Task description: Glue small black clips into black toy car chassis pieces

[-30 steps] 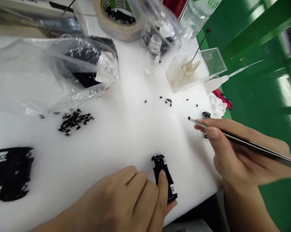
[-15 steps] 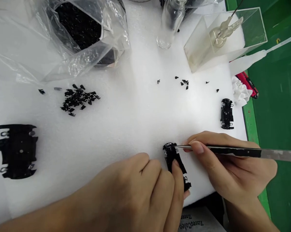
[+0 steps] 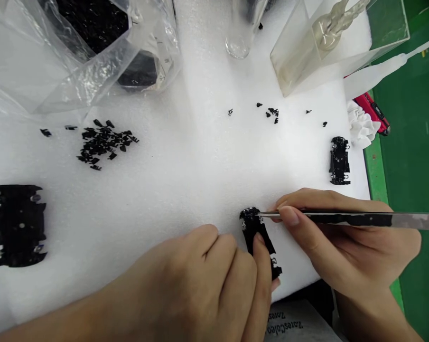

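Observation:
My left hand (image 3: 203, 280) pins a glossy black moulded part (image 3: 257, 240) against the white foam sheet (image 3: 186, 190), with the thumb lying along the part. My right hand (image 3: 346, 242) grips long metal tweezers (image 3: 353, 219), whose tips touch the top end of that part. A similar black part (image 3: 340, 160) lies to the right, out of reach of the fingers. Small black pieces (image 3: 104, 145) form a loose heap at left, and a larger black part (image 3: 17, 225) lies at the far left.
A clear plastic bag (image 3: 89, 52) of black pieces lies at the top left. A glass vial (image 3: 241, 40), an acrylic box (image 3: 328, 47) and a white dropper (image 3: 374, 73) stand at the top right. Crumpled white tissue (image 3: 362, 124) and a red object (image 3: 373, 111) lie beyond the foam's right edge.
The view has moved closer and lower over the foam. My right hand has brought the tweezers from the right onto the top end of the held part, and they have barely moved since.

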A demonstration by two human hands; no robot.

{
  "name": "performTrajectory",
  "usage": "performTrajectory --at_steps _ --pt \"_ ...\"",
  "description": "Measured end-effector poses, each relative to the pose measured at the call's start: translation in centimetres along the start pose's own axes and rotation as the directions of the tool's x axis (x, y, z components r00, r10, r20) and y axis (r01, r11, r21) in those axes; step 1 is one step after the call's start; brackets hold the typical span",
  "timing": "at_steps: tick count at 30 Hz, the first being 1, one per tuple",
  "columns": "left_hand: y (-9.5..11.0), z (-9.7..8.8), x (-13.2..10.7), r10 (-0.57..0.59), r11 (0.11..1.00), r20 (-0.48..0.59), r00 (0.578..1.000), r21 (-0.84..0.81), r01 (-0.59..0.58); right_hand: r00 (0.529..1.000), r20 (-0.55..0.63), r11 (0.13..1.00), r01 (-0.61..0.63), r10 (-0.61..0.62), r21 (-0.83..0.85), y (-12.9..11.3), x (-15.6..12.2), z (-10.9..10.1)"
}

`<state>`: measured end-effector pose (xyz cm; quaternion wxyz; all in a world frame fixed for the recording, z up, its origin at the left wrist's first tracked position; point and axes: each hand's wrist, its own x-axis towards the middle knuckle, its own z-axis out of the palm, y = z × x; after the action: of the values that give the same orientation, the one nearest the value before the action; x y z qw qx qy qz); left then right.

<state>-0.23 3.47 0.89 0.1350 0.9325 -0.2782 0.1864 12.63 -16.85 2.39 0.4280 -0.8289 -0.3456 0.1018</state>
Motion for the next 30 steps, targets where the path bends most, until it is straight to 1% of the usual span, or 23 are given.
performTrajectory --at_steps 3,4,6,8,10,14,17,21,23,26,30 --pt "-0.1 -0.1 0.1 0.008 1.0 0.0 1.0 -0.002 -0.008 0.998 -0.058 1.0 0.004 -0.004 0.0 0.1 0.0 0.0" --pt "-0.1 -0.1 0.2 0.01 1.0 0.006 1.0 -0.005 -0.01 0.998 -0.061 1.0 0.01 -0.01 -0.002 0.1 0.0 0.0" --pt "0.0 -0.2 0.3 0.019 1.0 0.031 0.999 -0.023 -0.018 0.999 -0.042 1.0 0.027 -0.028 -0.015 0.2 0.1 0.1" --pt "0.2 -0.3 0.4 -0.025 0.999 0.097 0.995 -0.038 0.029 0.999 -0.003 0.999 0.051 -0.051 -0.012 0.3 0.2 0.1" --pt "0.3 -0.4 0.4 -0.049 0.998 0.114 0.992 -0.041 0.054 0.997 0.015 0.997 0.071 -0.071 0.013 0.4 0.3 0.1" --pt "0.2 -0.2 0.2 0.02 0.999 0.043 0.999 -0.048 -0.018 0.993 0.059 0.995 0.096 -0.098 0.037 0.5 0.4 -0.1" --pt "-0.1 0.0 0.1 0.016 0.999 0.043 0.999 -0.041 -0.015 0.991 0.077 0.993 0.106 -0.11 0.051 0.6 0.4 -0.2" --pt "0.0 -0.2 0.2 0.032 0.999 0.055 0.998 -0.041 -0.03 0.99 0.072 0.989 0.112 -0.12 0.1 0.6 0.4 -0.2" --pt "0.4 -0.5 0.3 -0.028 0.998 0.091 0.995 -0.057 0.033 0.992 0.065 0.99 0.105 -0.111 0.094 0.7 0.3 -0.2" --pt "1.3 -1.0 0.3 -0.126 0.987 0.152 0.98 -0.079 0.139 0.995 0.034 0.993 0.097 -0.099 0.061 0.6 0.1 -0.3" --pt "1.7 -1.2 0.3 -0.129 0.984 0.154 0.98 -0.103 0.146 0.995 0.012 0.995 0.095 -0.095 -0.002 0.6 0.0 -0.3"
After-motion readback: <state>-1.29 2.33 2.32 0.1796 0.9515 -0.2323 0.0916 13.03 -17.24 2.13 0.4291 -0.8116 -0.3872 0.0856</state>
